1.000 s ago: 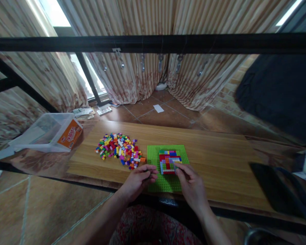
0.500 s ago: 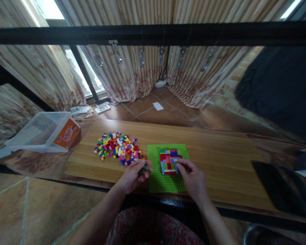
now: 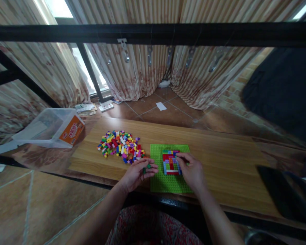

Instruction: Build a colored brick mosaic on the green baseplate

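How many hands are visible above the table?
2: the left hand, with green bricks, at the left edge of the green board; the right hand, at the brick build.

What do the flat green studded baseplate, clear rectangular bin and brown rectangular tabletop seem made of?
Baseplate: probably plastic, low sheen; even colour, regular studs. Bin: likely smooth, translucent plastic; see-through walls. Tabletop: wood or wood-look laminate, slight sheen; grain lines.

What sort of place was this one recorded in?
Probably a room in a home: long patterned curtains hang by a window, the floor is tiled, and loose toy bricks lie on a wooden tabletop.
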Motion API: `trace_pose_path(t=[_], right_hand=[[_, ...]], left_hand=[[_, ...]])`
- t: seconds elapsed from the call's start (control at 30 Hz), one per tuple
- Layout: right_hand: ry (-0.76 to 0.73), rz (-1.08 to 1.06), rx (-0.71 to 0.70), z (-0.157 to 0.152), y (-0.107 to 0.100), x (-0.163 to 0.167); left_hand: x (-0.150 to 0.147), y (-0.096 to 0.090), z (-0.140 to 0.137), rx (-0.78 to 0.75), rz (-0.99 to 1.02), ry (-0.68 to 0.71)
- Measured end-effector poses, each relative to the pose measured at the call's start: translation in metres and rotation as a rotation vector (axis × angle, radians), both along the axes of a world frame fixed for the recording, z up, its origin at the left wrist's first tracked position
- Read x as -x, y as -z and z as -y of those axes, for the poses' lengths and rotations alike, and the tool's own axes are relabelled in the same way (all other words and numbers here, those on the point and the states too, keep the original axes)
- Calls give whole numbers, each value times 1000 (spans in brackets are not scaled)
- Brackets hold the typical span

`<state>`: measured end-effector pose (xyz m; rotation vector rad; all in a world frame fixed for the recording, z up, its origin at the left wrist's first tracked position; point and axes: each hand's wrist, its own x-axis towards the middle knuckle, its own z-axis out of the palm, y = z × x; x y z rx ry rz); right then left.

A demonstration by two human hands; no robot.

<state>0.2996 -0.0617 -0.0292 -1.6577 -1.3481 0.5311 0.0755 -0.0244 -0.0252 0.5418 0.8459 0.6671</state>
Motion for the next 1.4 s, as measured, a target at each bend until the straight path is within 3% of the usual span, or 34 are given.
trace_pose_path(t=[0.23,0.47,0.8,1.07,1.4], right_hand=[[-110,279,1,-31,-1,-5],[-213,399,-41,-43,3,-4],[-218,242,-20,-49,9,-6],[-373,308,-47,-54,3,-14],[-465,297,93,-66,-4,-22]], left_hand=[[0,2,1,-19,-21,0],[1,4,2,-18,-2,4],[1,3,2,-25,15,11],[1,5,3,-26,22,14],[0,7,3,-33,39,10]])
